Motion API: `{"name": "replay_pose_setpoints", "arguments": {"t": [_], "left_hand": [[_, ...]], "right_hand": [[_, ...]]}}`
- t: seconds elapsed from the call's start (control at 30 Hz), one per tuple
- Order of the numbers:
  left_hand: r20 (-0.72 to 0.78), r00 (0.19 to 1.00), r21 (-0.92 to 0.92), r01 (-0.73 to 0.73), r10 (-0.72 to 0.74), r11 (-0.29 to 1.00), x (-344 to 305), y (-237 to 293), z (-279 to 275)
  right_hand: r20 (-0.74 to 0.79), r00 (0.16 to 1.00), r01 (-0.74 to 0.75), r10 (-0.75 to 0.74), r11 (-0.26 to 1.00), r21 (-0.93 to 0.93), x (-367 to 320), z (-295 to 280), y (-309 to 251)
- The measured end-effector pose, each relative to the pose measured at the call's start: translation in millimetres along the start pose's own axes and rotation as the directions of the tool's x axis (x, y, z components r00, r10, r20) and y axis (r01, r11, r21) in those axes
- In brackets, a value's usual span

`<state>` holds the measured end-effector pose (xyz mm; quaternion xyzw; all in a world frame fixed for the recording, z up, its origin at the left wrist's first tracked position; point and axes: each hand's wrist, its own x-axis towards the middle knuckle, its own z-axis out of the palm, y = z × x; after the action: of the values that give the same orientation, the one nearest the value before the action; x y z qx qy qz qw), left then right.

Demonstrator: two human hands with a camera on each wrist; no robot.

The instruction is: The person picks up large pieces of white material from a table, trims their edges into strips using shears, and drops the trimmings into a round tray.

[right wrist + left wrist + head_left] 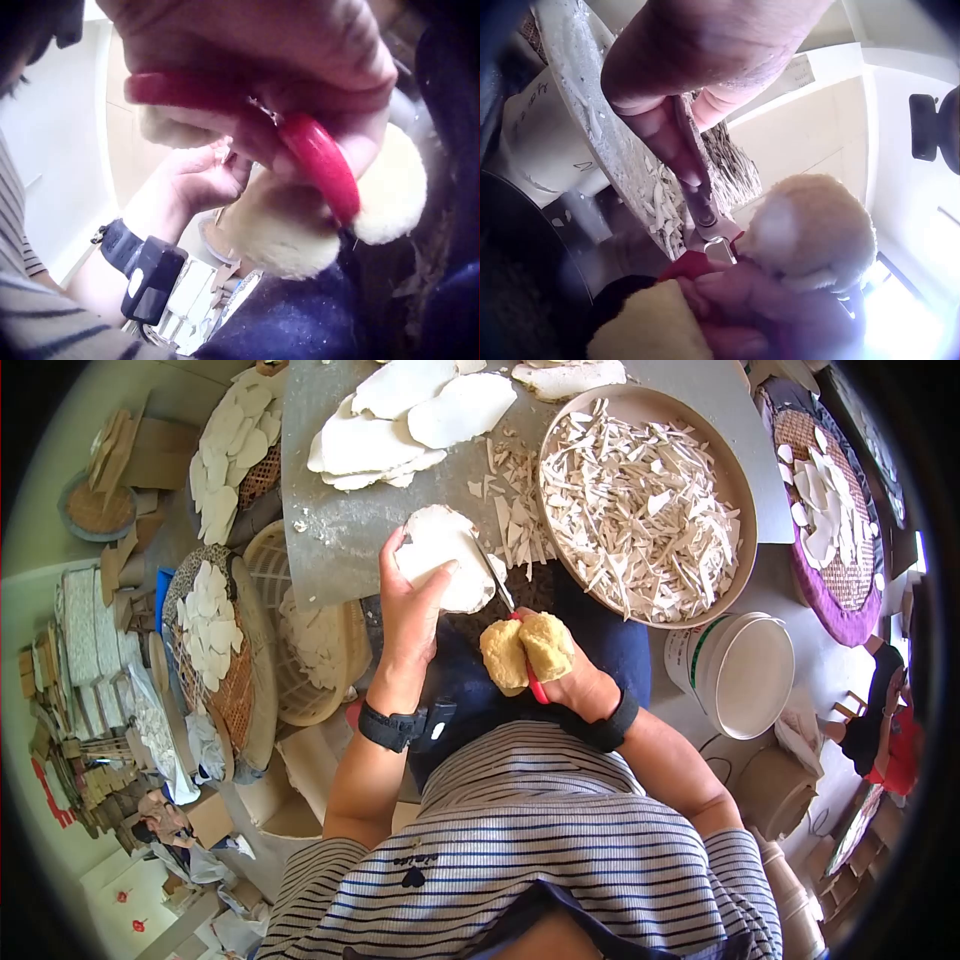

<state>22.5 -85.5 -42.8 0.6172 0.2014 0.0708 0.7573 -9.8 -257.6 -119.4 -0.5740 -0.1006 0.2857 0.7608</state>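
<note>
In the head view my left hand (412, 605) grips a flat, white, irregular slab (445, 555) between thumb and fingers, over the table's near edge. My right hand (578, 685) holds scissors (497, 572) with red handles, their blades at the slab's right edge. Yellow fuzzy padding (540, 645) bulges around the handles and hides part of the right hand. In the left wrist view the slab shows edge-on, close to the blade pivot (706, 217). From the right wrist, fingers curl round the red handle loops (322, 161).
A round tray (745, 545) heaped with thin white strips sits on the grey table (330, 560) at right. Larger slabs (400, 430) are piled at the back left. A white bucket (755, 675) stands at lower right. Baskets (265, 560) with more slabs line the left.
</note>
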Motion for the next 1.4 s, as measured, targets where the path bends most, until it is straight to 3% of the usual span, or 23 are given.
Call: {"name": "replay_pose_setpoints", "arguments": {"t": [0.03, 0.07, 0.13, 0.17, 0.2, 0.23, 0.3, 0.37, 0.43, 0.5, 0.57, 0.67, 0.8, 0.9, 0.97, 1.07, 1.13, 1.2, 1.3, 1.33, 1.4], "left_hand": [[0.011, 1.000, -0.007, 0.015, -0.015, 1.000, -0.2, 2.7, 0.0], [0.022, 0.999, -0.015, 0.031, -0.030, 0.999, -1.8, 6.4, 0.5], [0.061, 0.998, 0.024, 0.020, -0.021, 1.000, -6.1, 7.0, 0.4], [0.092, 0.996, 0.070, -0.010, 0.004, 0.997, -8.3, 2.8, -0.5], [0.126, 0.992, 0.119, -0.041, 0.026, 0.992, -9.4, 1.8, -0.9], [0.123, 0.992, 0.098, -0.022, 0.010, 0.995, -10.0, 2.4, -1.8], [0.117, 0.993, 0.052, 0.017, -0.023, 0.998, -11.0, 6.2, -1.7], [0.134, 0.990, 0.056, 0.038, -0.045, 0.998, -11.1, 9.6, -4.4], [0.148, 0.987, 0.078, 0.057, -0.068, 0.995, -9.4, 10.8, -9.6], [0.199, 0.977, 0.141, 0.044, -0.072, 0.989, -10.7, 15.9, -11.3], [0.232, 0.971, 0.232, 0.001, -0.056, 0.973, -12.6, 21.6, -11.5], [0.276, 0.961, 0.365, -0.099, -0.007, 0.926, -11.1, 22.2, -18.9], [0.319, 0.939, 0.246, 0.047, -0.126, 0.968, -5.4, 20.6, -27.6], [0.344, 0.926, 0.258, 0.065, -0.154, 0.964, -2.9, 20.5, -31.7], [0.348, 0.923, 0.244, 0.079, -0.163, 0.967, -2.2, 25.8, -30.1], [0.372, 0.917, 0.264, 0.047, -0.146, 0.963, 2.4, 27.9, -32.9], [0.418, 0.898, 0.318, -0.004, -0.136, 0.948, 6.6, 29.7, -32.9], [0.481, 0.864, 0.396, -0.066, -0.146, 0.916, 8.5, 34.0, -31.8], [0.588, 0.799, 0.443, -0.187, -0.127, 0.877, 12.9, 38.0, -30.0], [0.539, 0.833, 0.390, -0.114, -0.126, 0.914, 11.5, 39.9, -28.6], [0.442, 0.886, 0.266, 0.020, -0.141, 0.964, 3.0, 43.5, -26.3]], "right_hand": [[-0.009, 0.999, -0.046, 0.047, 0.991, 0.129, 1.7, 1.5, -0.6], [0.038, 0.997, -0.067, 0.062, 0.989, 0.134, -0.6, -3.0, -3.9], [0.118, 0.993, 0.037, -0.016, 0.984, -0.176, -0.2, -7.2, -29.6], [0.177, 0.979, 0.171, -0.098, 0.869, -0.464, 4.0, -9.4, -45.8], [0.255, 0.954, 0.293, -0.157, 0.657, -0.694, 7.3, -10.4, -57.7], [0.274, 0.948, 0.314, -0.162, 0.621, -0.718, 8.6, -10.6, -63.2], [0.283, 0.934, 0.356, -0.218, 0.618, -0.701, 9.6, -8.1, -54.3], [0.186, 0.971, 0.212, -0.150, 0.898, -0.385, 8.9, -10.0, -22.9], [0.209, 0.963, 0.239, -0.172, 0.901, -0.363, 9.7, -5.5, -32.0], [0.356, 0.893, 0.447, -0.275, 0.631, -0.634, 9.0, -6.7, -54.0], [0.294, 0.941, 0.331, -0.167, 0.635, -0.698, 14.2, -14.3, -63.2], [0.354, 0.903, 0.430, -0.245, 0.533, -0.728, 15.4, -19.0, -53.2], [0.344, 0.858, 0.499, -0.383, 0.459, -0.735, 9.8, -14.9, -50.0], [0.298, 0.923, 0.384, -0.242, 0.609, -0.694, 8.6, -14.3, -41.9], [0.214, 0.963, 0.261, -0.166, 0.783, -0.564, 8.8, -13.4, -32.3], [0.162, 0.980, 0.180, -0.117, 0.868, -0.463, 7.9, -15.0, -21.3], [0.182, 0.969, 0.239, -0.167, 0.824, -0.514, 10.1, -12.6, -32.3], [0.249, 0.933, 0.359, -0.259, 0.698, -0.620, 13.0, -12.0, -49.2], [0.240, 0.953, 0.302, -0.188, 0.687, -0.661, 15.4, -16.9, -58.7], [0.298, 0.902, 0.428, -0.313, 0.553, -0.715, 15.2, -19.3, -54.3], [0.345, 0.895, 0.446, -0.284, 0.530, -0.721, 12.5, -27.3, -59.2]]}}
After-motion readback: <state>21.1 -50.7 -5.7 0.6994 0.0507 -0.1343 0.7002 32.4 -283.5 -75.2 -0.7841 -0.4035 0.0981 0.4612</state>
